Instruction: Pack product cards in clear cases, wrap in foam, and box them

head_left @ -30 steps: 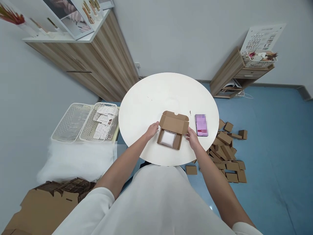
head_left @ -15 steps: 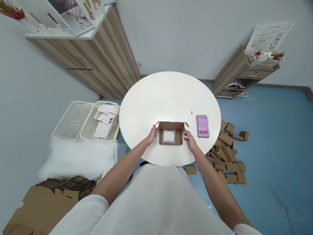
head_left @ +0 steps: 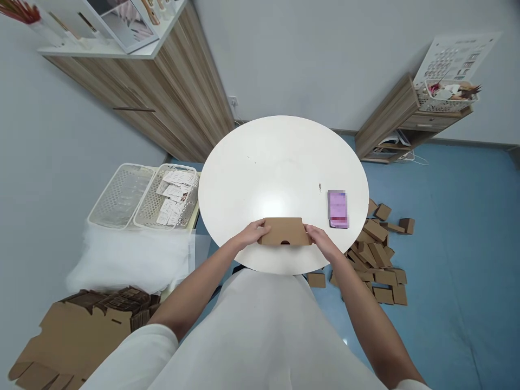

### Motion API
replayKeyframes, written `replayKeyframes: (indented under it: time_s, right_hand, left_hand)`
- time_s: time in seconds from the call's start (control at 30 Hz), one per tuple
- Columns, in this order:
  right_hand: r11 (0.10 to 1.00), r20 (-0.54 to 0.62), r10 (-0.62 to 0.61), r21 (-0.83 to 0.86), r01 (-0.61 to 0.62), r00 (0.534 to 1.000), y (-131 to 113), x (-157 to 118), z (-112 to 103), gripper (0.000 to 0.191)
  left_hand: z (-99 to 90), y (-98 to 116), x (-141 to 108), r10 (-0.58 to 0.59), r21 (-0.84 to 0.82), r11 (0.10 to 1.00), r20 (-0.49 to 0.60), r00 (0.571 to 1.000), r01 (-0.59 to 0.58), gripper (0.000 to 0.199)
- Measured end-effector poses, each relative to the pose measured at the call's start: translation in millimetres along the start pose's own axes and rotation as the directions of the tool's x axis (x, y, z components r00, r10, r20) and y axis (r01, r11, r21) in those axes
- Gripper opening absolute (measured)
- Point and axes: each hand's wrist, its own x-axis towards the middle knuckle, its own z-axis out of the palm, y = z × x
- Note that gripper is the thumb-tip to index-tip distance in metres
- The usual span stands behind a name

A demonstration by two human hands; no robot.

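Note:
A small brown cardboard box [head_left: 284, 231] stands near the front edge of the white oval table [head_left: 280, 157], its lid folded over the top. A dark half-round notch shows at the lid's near edge. My left hand [head_left: 255, 232] grips the box's left end, thumb on the lid. At the right end my right hand [head_left: 319, 238] holds the box with its fingers along the side. The box's contents are hidden under the lid. To the right on the table lies a phone [head_left: 338, 208] with a purple, blurred screen.
Many brown boxes [head_left: 377, 254] lie heaped on the floor at the right. On the left are a clear-looking basket [head_left: 117, 197], a basket of cards [head_left: 140, 214], white wrapping sheets [head_left: 130, 260] and flat cardboard blanks [head_left: 77, 336]. A wooden cabinet [head_left: 179, 86] stands behind.
The box lid has come down over the opening, covering the white packet inside. Both hands have closed in on the box's ends.

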Motion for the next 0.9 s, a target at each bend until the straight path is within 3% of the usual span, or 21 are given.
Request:
replayKeyframes:
  time_s: [0.1, 0.23, 0.37, 0.47, 0.6, 0.7, 0.8, 0.9]
  right_hand:
    - [0.995, -0.022, -0.021, -0.097, 0.019, 1.000, 3.4, 1.3, 9.1, 0.049]
    - [0.957, -0.206, -0.032, -0.290, -0.030, 0.978, 23.1, 9.3, 20.2, 0.051]
    - [0.858, -0.367, -0.089, -0.501, -0.116, 0.926, 44.8, 15.4, 26.8, 0.057]
    - [0.814, -0.423, -0.077, -0.550, -0.188, 0.903, 55.3, 17.6, 29.4, 0.060]
    - [0.825, -0.429, -0.066, -0.531, -0.193, 0.901, 61.0, 16.6, 30.5, 0.061]
    - [0.808, -0.416, -0.167, -0.577, -0.118, 0.894, 63.0, 9.7, 29.7, 0.061]
    - [0.769, -0.358, -0.272, -0.639, -0.022, 0.894, 68.1, -3.2, 28.2, 0.062]
    - [0.705, -0.237, -0.312, -0.707, 0.058, 0.920, 77.3, -17.0, 28.7, 0.072]
  left_hand:
    - [11.1, -5.3, 0.8, 0.103, 0.192, 0.977, -0.071, 0.992, -0.088, 0.050]
    - [24.3, -21.3, 4.5, 0.144, 0.438, 0.899, -0.267, 0.953, -0.014, 0.060]
    - [30.8, -37.6, 7.7, 0.125, 0.500, 0.863, -0.347, 0.930, 0.070, 0.065]
    - [31.1, -46.5, 10.8, 0.104, 0.505, 0.855, -0.390, 0.915, 0.118, 0.066]
    - [30.2, -54.5, 13.8, 0.111, 0.472, 0.874, -0.421, 0.900, 0.113, 0.066]
    - [29.3, -60.8, 9.6, 0.151, 0.453, 0.889, -0.429, 0.891, 0.067, 0.060]
    - [27.9, -70.5, -2.2, 0.215, 0.462, 0.886, -0.369, 0.904, -0.022, 0.059]
    - [28.5, -81.4, -15.3, 0.261, 0.501, 0.860, -0.272, 0.926, -0.095, 0.070]
